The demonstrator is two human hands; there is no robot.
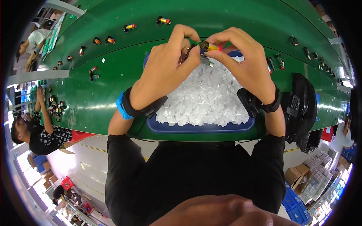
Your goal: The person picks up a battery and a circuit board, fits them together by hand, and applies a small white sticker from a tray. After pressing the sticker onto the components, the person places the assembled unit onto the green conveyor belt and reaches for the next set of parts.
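Over a blue tray (203, 130) heaped with small whitish translucent sheet pieces (203, 94), both my hands come together at a small part. My right hand (245, 56) pinches a yellow cylinder with a red end (212, 46), which looks like a battery cell. Fingers of my left hand (164, 67) are closed around a small black piece (193, 45) beside the cylinder's dark end. It seems joined to the cylinder by thin wire, but the fingertips partly hide the join. A small shiny bit (211, 64) hangs just below the fingers, over the tray.
Similar yellow-and-red parts (164, 20) lie spaced along the green table (113, 75), with others (279, 62) to the right. A black bag (301, 105) lies right of the tray. A co-worker (37, 128) sits at the left near a cluster of parts (56, 107).
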